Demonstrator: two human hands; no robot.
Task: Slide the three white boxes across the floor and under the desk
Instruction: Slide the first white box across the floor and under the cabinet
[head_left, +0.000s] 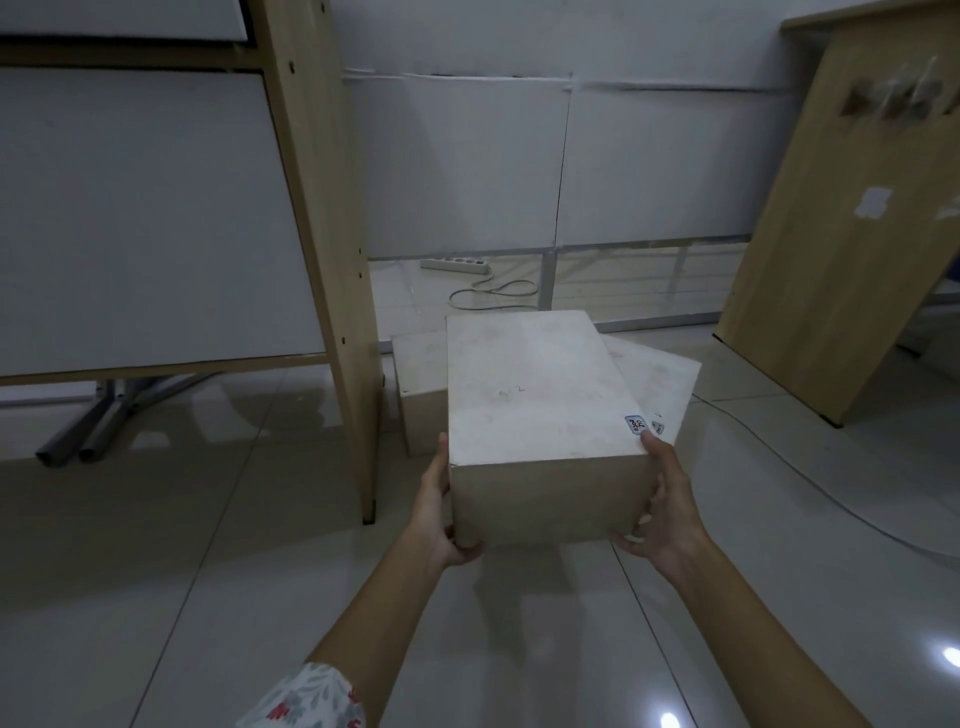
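Observation:
A white box (535, 410) with a small sticker on its top sits in the middle of the view, held from both sides. My left hand (441, 509) grips its near left corner and my right hand (662, 512) grips its near right corner. Whether it rests on the floor or is lifted is unclear. Behind it on the left stands a second white box (418, 379), partly hidden. A third white box (660, 387) lies turned at an angle behind it on the right. The desk's wooden side panel (852, 218) rises at the right.
A wooden frame leg (337, 291) with white panels stands just left of the boxes. Metal tube legs (98, 421) lie low at the left. A power strip (454, 265) with its cord lies near the back wall. A cable (810, 478) runs across the glossy tile floor at the right.

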